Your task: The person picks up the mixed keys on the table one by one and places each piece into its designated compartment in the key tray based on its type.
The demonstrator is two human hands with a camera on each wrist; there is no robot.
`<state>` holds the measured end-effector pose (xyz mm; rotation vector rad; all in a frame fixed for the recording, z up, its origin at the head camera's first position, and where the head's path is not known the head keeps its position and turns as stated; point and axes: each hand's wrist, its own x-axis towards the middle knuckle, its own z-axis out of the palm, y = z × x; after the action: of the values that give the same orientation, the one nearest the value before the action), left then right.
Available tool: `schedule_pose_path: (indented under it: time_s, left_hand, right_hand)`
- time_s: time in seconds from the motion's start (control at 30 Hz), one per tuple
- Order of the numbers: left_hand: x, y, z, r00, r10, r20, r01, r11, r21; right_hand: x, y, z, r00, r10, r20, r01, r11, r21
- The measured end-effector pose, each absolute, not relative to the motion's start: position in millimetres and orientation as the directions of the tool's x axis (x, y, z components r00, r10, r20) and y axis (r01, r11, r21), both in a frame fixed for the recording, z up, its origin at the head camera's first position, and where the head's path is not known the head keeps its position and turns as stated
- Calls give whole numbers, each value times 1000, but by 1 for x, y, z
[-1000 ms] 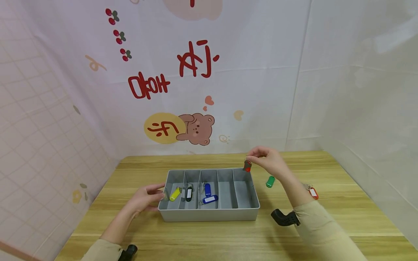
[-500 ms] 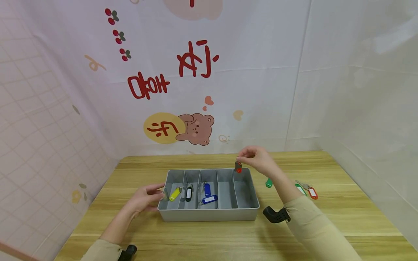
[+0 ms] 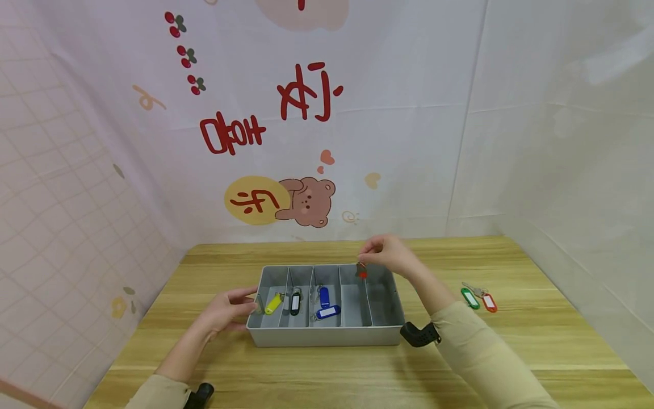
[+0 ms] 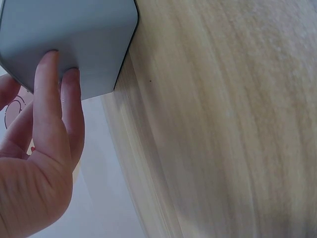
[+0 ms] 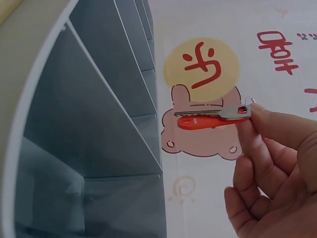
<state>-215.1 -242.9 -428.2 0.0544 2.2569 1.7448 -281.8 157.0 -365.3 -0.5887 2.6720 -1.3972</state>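
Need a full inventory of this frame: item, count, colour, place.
table: 1, wood-toned, under everything
tray: 1, grey, on the table, five compartments
yellow tag: 1, yellow, leftmost compartment
black tag: 1, black, second compartment from left
blue tags: 2, blue, middle compartment
held tag: 1, red, by the tray's far side
held key: 1, silver, alongside that tag
green tag: 1, green, table, right of tray
loose red tag: 1, red, beside the green one
backdrop: sheet count unclear, mostly white, printed, around the table
wrist devices: 2, black, near the cuffs
sleeves: 2, beige, forearms
left hand: 1, fingers against tray's left end
right hand: 1, pinching the held tag and key
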Motion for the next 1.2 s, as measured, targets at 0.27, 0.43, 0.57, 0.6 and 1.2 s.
schedule_pose_path:
  time_s: [0.27, 0.43, 0.57, 0.6, 1.2]
  left_hand:
    - [-215, -241, -427, -959, 194, -205, -152, 260, 954]
    - [-215, -242, -427, -957, 201, -208, -155, 251, 955]
    - [-215, -242, -427, -956, 205, -209, -156, 247, 957]
    - [-215, -242, -427, -956, 205, -208, -155, 247, 957]
    - [-217, -243, -426, -954, 211, -212, -153, 262, 953]
  right_hand:
    - [-286, 150, -369, -916, -393, 76, -290, 522, -802]
    - [-288, 148, -372, -921, -387, 38, -260, 542, -799]
    - [-289, 147, -373, -922, -387, 3, -229, 539, -810]
    - [-290, 147, -373, -921, -389, -3, -225, 538, -812]
    - [-294, 145, -377, -929, -363, -76, -164, 587, -793]
